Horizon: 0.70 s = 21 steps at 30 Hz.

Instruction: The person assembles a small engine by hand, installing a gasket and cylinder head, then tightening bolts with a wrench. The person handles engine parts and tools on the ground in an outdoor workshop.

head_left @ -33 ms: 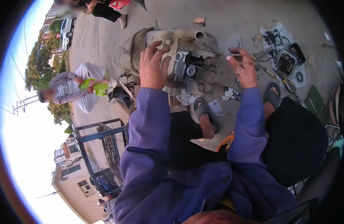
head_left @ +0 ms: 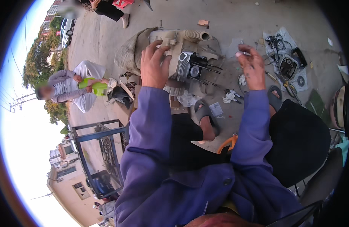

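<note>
My left hand (head_left: 155, 66) hangs beside an engine, palm down with its fingers spread and nothing in them. The engine's finned cylinder (head_left: 185, 68) has a round opening with a piston (head_left: 195, 71) in it, and long studs stick out to the right. A tan housing (head_left: 165, 37) with a ribbed hose (head_left: 197, 36) stands just behind. To the right of the studs, my right hand (head_left: 253, 72) is raised over the ground. Its dirty fingers are bent but apart, and nothing shows between them.
Right of my right hand, a sheet (head_left: 303, 81) bears a metal engine cover (head_left: 288, 67), a black part and a flat ring. Tools with yellow handles (head_left: 293, 89) lie near it. Crumpled paper (head_left: 231, 95) lies between my feet. A person (head_left: 74, 85) with green cloth sits at left.
My right hand has shifted slightly right, turning so its fingers sit closer together. My left hand has barely moved.
</note>
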Each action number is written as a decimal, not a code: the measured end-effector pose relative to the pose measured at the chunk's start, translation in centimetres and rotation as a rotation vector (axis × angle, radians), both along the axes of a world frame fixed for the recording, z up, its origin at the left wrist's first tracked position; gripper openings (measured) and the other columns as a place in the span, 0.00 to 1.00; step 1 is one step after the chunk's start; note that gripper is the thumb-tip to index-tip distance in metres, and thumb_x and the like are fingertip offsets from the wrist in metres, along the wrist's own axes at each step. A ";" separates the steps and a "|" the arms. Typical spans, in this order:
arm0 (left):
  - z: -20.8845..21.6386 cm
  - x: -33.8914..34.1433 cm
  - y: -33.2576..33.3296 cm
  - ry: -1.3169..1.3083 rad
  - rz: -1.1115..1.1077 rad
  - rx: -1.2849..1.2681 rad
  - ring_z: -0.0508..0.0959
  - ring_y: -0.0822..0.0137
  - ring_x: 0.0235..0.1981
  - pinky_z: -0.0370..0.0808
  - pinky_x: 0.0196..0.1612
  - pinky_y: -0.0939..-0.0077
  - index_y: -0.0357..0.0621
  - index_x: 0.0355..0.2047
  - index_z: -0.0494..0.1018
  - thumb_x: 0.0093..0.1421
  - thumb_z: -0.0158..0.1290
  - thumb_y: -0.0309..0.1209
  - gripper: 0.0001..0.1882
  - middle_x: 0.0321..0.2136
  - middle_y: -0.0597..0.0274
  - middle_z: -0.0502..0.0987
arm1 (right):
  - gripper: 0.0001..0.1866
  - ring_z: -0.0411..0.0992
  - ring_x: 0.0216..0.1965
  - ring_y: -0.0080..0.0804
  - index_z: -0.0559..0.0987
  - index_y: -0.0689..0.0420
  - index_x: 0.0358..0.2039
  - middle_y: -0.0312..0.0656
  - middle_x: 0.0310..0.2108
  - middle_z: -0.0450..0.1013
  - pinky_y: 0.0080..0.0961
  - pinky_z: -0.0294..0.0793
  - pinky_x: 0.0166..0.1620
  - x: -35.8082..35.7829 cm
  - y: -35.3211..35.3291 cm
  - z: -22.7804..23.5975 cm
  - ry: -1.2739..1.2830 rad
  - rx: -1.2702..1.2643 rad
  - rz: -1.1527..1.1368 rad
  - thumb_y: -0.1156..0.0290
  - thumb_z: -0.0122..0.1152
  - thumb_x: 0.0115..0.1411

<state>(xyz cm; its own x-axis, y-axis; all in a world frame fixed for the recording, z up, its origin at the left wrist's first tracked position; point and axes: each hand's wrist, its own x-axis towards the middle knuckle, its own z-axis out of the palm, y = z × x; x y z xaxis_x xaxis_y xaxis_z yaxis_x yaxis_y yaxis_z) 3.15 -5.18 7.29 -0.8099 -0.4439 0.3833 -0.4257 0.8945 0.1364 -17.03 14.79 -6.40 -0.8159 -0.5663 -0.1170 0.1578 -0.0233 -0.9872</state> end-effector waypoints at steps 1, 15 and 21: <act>0.4 0.8 -0.3 0.033 0.010 -0.008 0.73 0.54 0.53 0.71 0.56 0.64 0.45 0.47 0.79 0.54 0.61 0.23 0.18 0.54 0.57 0.74 | 0.18 0.74 0.38 0.22 0.78 0.62 0.50 0.38 0.38 0.78 0.21 0.73 0.43 -0.1 0.3 1.4 0.022 -0.035 -0.047 0.72 0.66 0.60; 4.0 3.1 -0.7 0.990 0.015 0.153 0.76 0.74 0.38 0.74 0.40 0.79 0.37 0.50 0.73 0.64 0.57 0.24 0.14 0.47 0.58 0.77 | 0.19 0.74 0.51 0.34 0.73 0.66 0.57 0.49 0.53 0.73 0.28 0.73 0.55 -2.0 8.7 23.8 0.756 -0.175 -0.383 0.73 0.56 0.68; 2.9 0.9 -1.6 1.178 -0.018 0.326 0.75 0.73 0.35 0.74 0.38 0.81 0.34 0.54 0.69 0.66 0.56 0.26 0.18 0.46 0.50 0.78 | 0.25 0.75 0.46 0.34 0.69 0.68 0.59 0.52 0.50 0.73 0.28 0.74 0.53 -3.2 5.3 17.7 0.689 -0.179 -0.225 0.84 0.60 0.61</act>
<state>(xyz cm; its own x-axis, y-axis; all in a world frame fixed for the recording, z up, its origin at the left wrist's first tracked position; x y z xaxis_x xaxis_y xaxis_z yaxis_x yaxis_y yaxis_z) 4.08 -6.73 10.22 -0.0497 -0.6483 0.7598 0.1214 0.7511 0.6489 -20.24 20.06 11.30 -0.7696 -0.3393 0.5409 -0.5228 -0.1515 -0.8389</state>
